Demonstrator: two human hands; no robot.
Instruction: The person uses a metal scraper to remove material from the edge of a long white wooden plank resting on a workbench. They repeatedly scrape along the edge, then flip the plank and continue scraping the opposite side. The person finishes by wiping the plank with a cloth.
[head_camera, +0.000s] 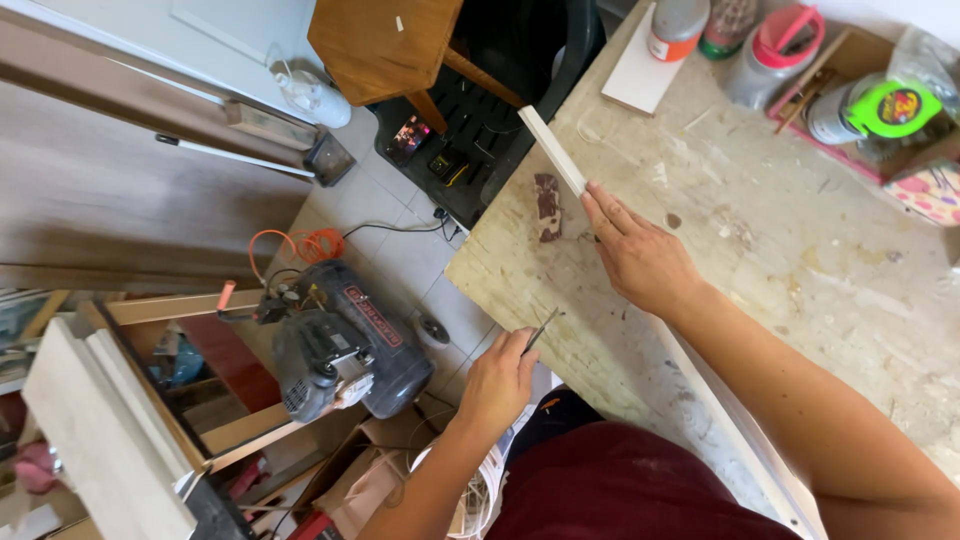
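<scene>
My right hand (640, 255) rests on the worn wooden workbench (780, 240) and holds a long white strip of moulding (552, 150) that points away toward the bench's far left corner. My left hand (500, 375) is at the bench's near left edge, fingers closed on a thin dark metal tool (542, 328) whose tip points up toward the strip. A small reddish-brown scrap of sandpaper (546, 207) lies on the bench just left of the right hand's fingertips.
Jars and cans (770, 45), a green tape roll (885, 110) and a white board (642, 72) stand at the bench's far side. On the floor to the left are a dark air compressor (345, 345), an orange hose (310, 245), a wooden stool (385, 45) and a black toolbox (480, 110).
</scene>
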